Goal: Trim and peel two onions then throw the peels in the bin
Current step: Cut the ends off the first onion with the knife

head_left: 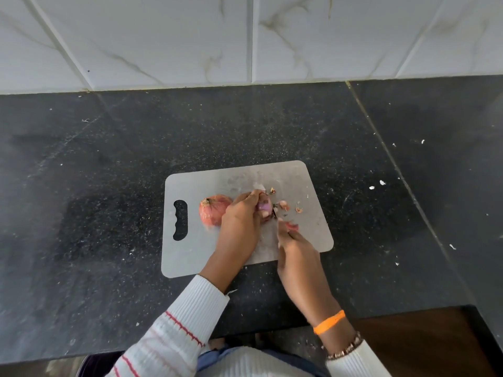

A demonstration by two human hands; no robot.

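Onion in work: the partly peeled purple onion (pixel 264 205) is sitting mid-board on the grey rectangular cutting board (pixel 304 180), the left hand (pixel 241 221) curling round it.
Right hand (pixel 295 247): is pinching a dark, thin tool, probably a knife (pixel 275 213), just at the onion's right side.
Second onion: the unpeeled reddish-brown onion (pixel 213 213) is lying touching the left hand's far side, toward the board's handle slot; the left hand is nearer.
Peels: papery scraps (pixel 292 227) are scattering toward the board's right edge.
Surface: black speckled stone surface (pixel 109 186).
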